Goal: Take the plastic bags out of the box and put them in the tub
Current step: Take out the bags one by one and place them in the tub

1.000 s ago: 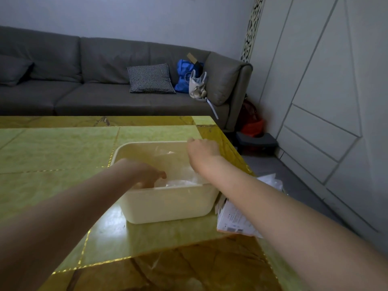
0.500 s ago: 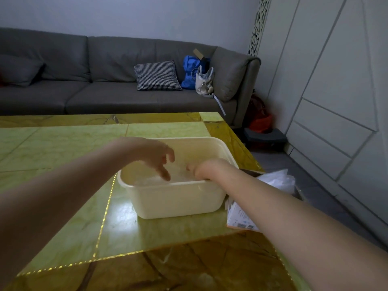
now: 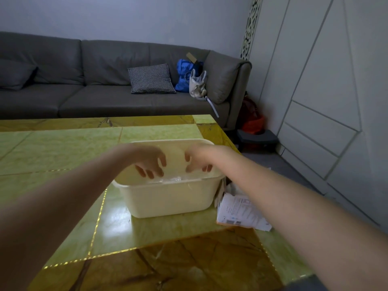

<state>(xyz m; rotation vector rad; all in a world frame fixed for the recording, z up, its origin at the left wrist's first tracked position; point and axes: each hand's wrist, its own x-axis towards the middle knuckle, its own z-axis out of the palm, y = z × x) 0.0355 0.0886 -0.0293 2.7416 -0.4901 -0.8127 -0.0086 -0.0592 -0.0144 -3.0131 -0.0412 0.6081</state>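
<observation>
A cream plastic tub (image 3: 168, 198) stands on the green-tiled table (image 3: 63, 152). Clear plastic bags (image 3: 171, 179) lie inside it, only their crumpled tops showing over the near rim. My left hand (image 3: 150, 162) hovers above the tub's left half, fingers spread and pointing down, holding nothing. Over the right half my right hand (image 3: 198, 159) hangs the same way, fingers loose and empty. The box (image 3: 237, 208) sits just right of the tub at the table's edge, mostly hidden by my right forearm, with white printed paper on it.
A grey sofa (image 3: 94, 97) runs behind the table with a checked cushion (image 3: 151, 79), a blue bag (image 3: 185, 75) and a white bag (image 3: 197, 85). White cabinet panels (image 3: 325, 101) line the right wall. Red and dark items (image 3: 255, 127) sit on the floor beyond the table corner.
Both hands have risen out of the tub and now hover above it with fingers spread. The bags stay inside the tub.
</observation>
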